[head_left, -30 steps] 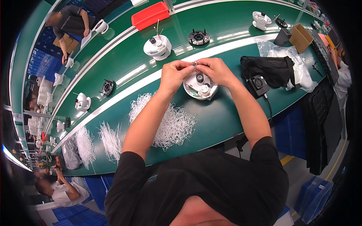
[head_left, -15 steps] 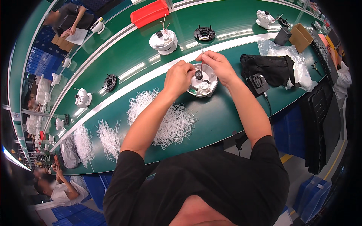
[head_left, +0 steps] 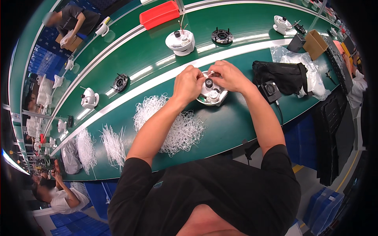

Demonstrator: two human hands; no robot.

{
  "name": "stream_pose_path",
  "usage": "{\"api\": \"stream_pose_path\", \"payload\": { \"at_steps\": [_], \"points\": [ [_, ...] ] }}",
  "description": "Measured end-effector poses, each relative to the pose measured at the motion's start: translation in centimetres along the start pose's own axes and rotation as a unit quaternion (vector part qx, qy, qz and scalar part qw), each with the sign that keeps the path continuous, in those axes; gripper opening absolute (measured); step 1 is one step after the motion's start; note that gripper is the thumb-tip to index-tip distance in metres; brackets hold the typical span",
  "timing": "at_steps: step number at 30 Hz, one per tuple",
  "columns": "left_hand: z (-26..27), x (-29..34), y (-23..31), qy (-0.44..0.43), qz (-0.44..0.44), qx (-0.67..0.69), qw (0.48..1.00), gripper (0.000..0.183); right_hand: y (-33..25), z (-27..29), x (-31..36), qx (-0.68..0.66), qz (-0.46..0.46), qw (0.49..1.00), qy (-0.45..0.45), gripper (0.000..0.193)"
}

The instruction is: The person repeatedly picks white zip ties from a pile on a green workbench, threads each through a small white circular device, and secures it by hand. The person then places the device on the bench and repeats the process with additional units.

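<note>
A round white plastic housing (head_left: 212, 95) with a black knob in its middle lies on the green workbench (head_left: 236, 122) in front of me. My left hand (head_left: 188, 83) grips its left side. My right hand (head_left: 228, 76) sits over its top right and pinches a thin white tie (head_left: 210, 73) above it. Both hands touch the housing. A loose heap of white ties (head_left: 173, 122) lies just left of my left forearm.
A similar white housing (head_left: 180, 41) and a black ring part (head_left: 221, 36) ride the belt behind. A red bin (head_left: 159, 14), a black bag (head_left: 281, 74), clear plastic wrap (head_left: 311, 70) and a cardboard box (head_left: 315, 44) lie around. Other people work at far left and right.
My hands and the housing sit lower and nearer to me in the picture than before. The parts on the belt behind have shifted to the right.
</note>
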State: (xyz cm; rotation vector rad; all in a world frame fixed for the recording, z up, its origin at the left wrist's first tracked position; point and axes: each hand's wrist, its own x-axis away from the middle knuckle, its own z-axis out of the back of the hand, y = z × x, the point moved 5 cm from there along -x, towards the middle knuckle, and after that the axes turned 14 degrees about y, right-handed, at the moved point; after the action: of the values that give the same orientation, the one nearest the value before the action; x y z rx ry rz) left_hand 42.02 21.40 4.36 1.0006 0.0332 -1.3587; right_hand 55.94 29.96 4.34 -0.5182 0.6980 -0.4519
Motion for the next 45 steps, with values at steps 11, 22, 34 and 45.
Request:
{"api": "stream_pose_path", "payload": {
  "at_steps": [11,22,34,45],
  "points": [
    [0.2,0.9,-3.2,-0.153,0.187,0.052,0.969,0.027,1.1,0.4,0.0,-0.150,-0.119,0.981,0.005,0.019],
    [4.2,-2.1,-12.3,0.010,0.441,0.354,0.825,0.031,9.2,-1.1,2.6,-0.200,-0.312,0.885,0.283,0.031],
    [-1.0,-8.1,-20.1,0.225,0.504,0.521,0.651,0.065,9.1,-2.4,2.3,-0.117,-0.251,0.934,0.226,0.025],
    [-12.9,-12.4,-10.6,0.053,0.490,0.469,0.733,0.034,9.4,-1.0,2.6,-0.214,-0.293,0.890,0.278,0.036]
  ]
}}
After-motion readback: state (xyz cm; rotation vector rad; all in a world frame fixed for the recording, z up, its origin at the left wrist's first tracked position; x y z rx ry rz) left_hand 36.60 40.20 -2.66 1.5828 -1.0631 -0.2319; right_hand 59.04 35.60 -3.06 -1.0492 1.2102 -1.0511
